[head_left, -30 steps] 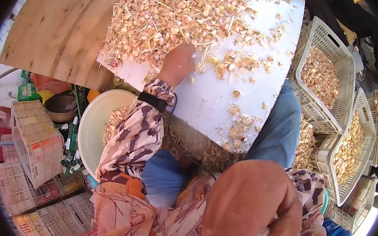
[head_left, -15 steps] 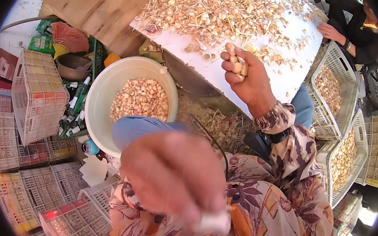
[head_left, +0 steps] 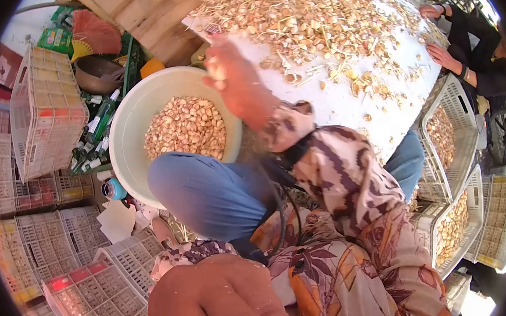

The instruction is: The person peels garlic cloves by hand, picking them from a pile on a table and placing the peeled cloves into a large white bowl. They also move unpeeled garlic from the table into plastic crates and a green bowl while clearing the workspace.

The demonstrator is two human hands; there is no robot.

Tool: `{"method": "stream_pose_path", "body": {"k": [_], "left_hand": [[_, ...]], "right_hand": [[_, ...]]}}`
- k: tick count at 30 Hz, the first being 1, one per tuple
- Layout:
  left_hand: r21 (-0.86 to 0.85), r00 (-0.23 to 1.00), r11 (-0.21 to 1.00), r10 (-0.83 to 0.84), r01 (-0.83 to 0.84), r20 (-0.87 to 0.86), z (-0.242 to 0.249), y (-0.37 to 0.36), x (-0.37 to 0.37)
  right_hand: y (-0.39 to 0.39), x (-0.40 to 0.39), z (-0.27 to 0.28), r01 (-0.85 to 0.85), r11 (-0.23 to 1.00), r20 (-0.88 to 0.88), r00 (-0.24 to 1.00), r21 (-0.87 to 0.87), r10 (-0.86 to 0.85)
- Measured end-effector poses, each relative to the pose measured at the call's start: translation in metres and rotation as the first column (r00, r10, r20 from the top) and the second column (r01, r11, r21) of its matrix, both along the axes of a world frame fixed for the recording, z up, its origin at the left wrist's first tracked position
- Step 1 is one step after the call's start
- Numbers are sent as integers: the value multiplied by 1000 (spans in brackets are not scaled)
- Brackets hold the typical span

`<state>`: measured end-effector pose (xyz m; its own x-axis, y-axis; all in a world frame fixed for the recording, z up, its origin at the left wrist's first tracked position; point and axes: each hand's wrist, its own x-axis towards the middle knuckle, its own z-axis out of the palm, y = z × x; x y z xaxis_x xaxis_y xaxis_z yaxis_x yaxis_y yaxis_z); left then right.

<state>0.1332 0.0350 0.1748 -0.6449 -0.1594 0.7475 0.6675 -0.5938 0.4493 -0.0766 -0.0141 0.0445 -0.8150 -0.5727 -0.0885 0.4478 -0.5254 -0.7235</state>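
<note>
My right hand (head_left: 233,78), smeared by motion, is above the far right rim of a pale round tub (head_left: 132,96). Its fingers are curled round several garlic cloves (head_left: 216,70). Inside the tub lies a heap of pinkish garlic cloves (head_left: 186,128). Low in the view, close to my lap, my left hand (head_left: 223,297) is closed with its back towards me. Its fingertips are hidden, and a whitish thing (head_left: 284,287) shows beside it, too little to name. A blue-trousered knee (head_left: 202,192) rises between the tub and my left hand.
A white tabletop (head_left: 336,105) bears a big pile of loose garlic (head_left: 301,24). Crates of cloves (head_left: 438,135) stand right; stacked plastic crates (head_left: 46,116) and green bottles (head_left: 102,124) stand left. Another person's hand (head_left: 443,56) rests at the table's far right.
My right hand has swung left from over the table to the tub's rim, cloves still in it. My left hand has dropped lower, uncovering the knee. The view has shifted slightly.
</note>
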Motion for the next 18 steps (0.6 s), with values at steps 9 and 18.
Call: {"method": "stream_pose_path", "body": {"k": [9, 18], "left_hand": [[-171, 971, 958, -239, 232, -24, 1, 0, -30], [-889, 412, -431, 790, -155, -455, -68, -177, -99]], "right_hand": [[89, -1, 0, -76, 938, -322, 927, 338, 191], [343, -120, -60, 759, 360, -696, 647, 543, -312]]}}
